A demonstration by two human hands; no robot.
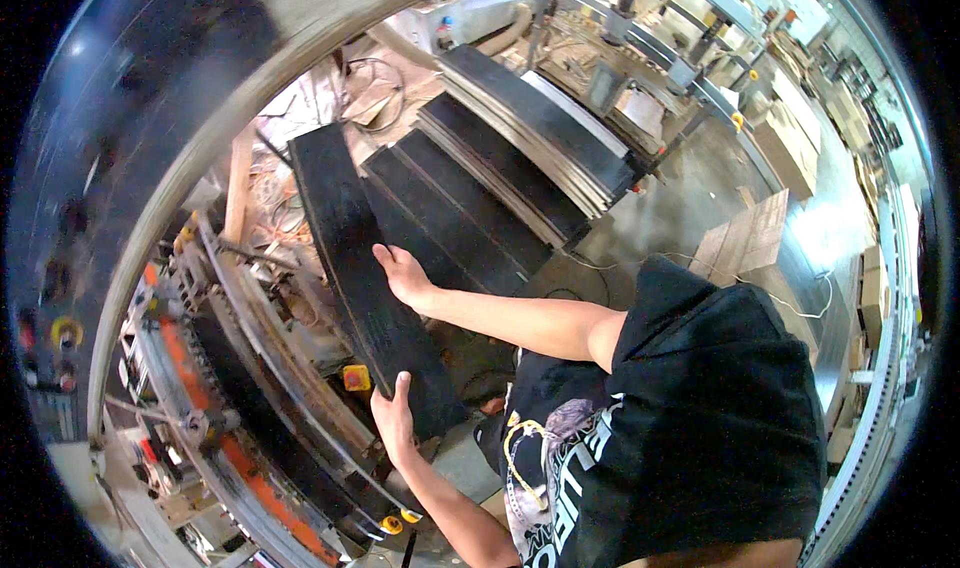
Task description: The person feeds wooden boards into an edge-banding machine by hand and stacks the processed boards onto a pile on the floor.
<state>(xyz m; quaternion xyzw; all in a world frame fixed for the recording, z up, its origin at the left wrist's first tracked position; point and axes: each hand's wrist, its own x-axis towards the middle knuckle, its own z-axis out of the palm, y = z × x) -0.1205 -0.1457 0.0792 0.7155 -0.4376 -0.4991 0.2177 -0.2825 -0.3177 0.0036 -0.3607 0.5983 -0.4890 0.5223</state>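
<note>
A long, dark flat board (345,233) slants across the middle, tilted between my two hands. My left hand (393,423) is closed on its lower left edge, with the thumb on top and the other fingers mostly hidden beneath. Higher up, my right hand (408,280) grips the opposite long edge, its fingers partly hidden. Just beyond the right hand lie more dark boards (455,208), side by side. Next to them rises a stack of dark-faced boards (500,158) with pale edges.
A machine with an orange rail (250,483) and curved metal bars runs along the lower left. Another stack of boards (540,108) stands at the back, near a metal-framed machine (690,73). Cardboard boxes (745,233) sit on the right. Scraps and cables (375,98) litter the far side.
</note>
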